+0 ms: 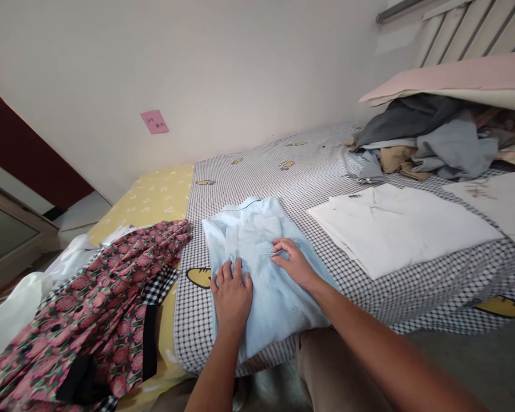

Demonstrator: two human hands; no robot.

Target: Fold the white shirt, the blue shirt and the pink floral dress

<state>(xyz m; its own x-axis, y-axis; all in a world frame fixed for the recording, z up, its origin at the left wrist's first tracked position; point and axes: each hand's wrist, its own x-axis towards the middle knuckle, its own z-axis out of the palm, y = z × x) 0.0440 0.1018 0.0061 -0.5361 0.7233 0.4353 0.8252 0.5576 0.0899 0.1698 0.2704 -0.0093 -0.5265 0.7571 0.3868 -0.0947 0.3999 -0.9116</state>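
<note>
A light blue shirt (pixel 274 309) lies on the bed in front of me, its sleeves folded in across the upper part and its collar end toward the wall. My left hand (pixel 232 292) rests on the shirt's left side, fingers stretched out and pressing on the cloth near a cuff. On the other side, my right hand (pixel 294 263) has thumb and forefinger closed on a bit of the shirt's cloth near the other sleeve end. The shirt's lower edge hangs a little over the bed's front edge.
A checked bedsheet (pixel 249 177) with a yellow border covers the bed. Left lies a pink floral garment (pixel 98 303) beside white cloth (pixel 12 309). Right are a folded white garment (pixel 407 223) and a heap of grey clothes (pixel 455 143). The wall (pixel 240 74) stands behind.
</note>
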